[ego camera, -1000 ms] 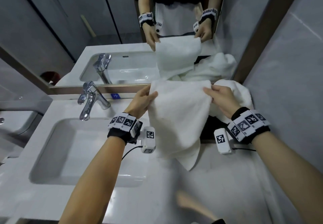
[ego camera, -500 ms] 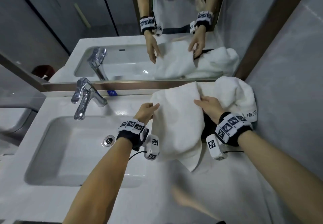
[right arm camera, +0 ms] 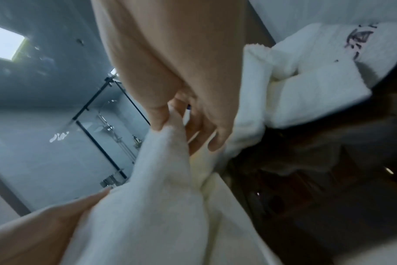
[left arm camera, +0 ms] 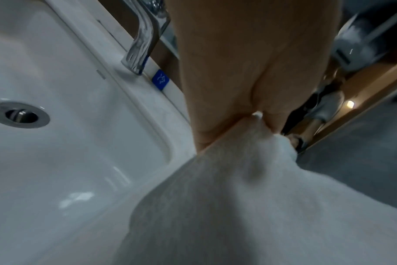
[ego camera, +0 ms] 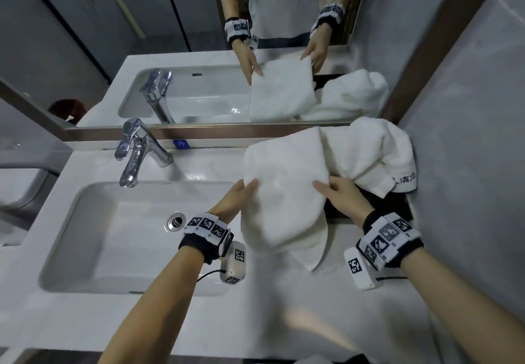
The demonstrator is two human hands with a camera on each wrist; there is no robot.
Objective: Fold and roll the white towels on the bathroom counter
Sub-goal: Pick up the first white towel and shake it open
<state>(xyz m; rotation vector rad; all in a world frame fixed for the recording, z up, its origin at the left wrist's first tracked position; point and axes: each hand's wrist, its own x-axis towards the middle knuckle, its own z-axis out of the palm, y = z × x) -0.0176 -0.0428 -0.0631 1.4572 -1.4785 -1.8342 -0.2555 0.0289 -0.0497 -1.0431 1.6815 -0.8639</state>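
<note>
A white towel point(ego camera: 284, 193) is draped on the counter point(ego camera: 255, 321) right of the sink, folded double, with a loose corner hanging toward me. My left hand point(ego camera: 250, 190) pinches its left edge; in the left wrist view the thumb and fingers point(left arm camera: 256, 116) close on the cloth point(left arm camera: 261, 206). On the right edge my right hand point(ego camera: 324, 190) pinches the towel between thumb and fingers point(right arm camera: 168, 116). A second white towel point(ego camera: 369, 153) with dark embroidered characters lies crumpled in the back right corner, also seen as the crumpled towel point(right arm camera: 306, 89).
The white sink basin point(ego camera: 71, 250) with its drain point(ego camera: 176, 221) lies left, the chrome faucet point(ego camera: 136, 153) behind it. A dark tray point(ego camera: 397, 207) sits under the crumpled towel. The mirror point(ego camera: 199, 50) runs along the back; a grey wall point(ego camera: 468, 164) bounds the right.
Both hands have come down and toward me with the towel. It hung upright in front of the mirror before; now it lies lower, draped over the counter.
</note>
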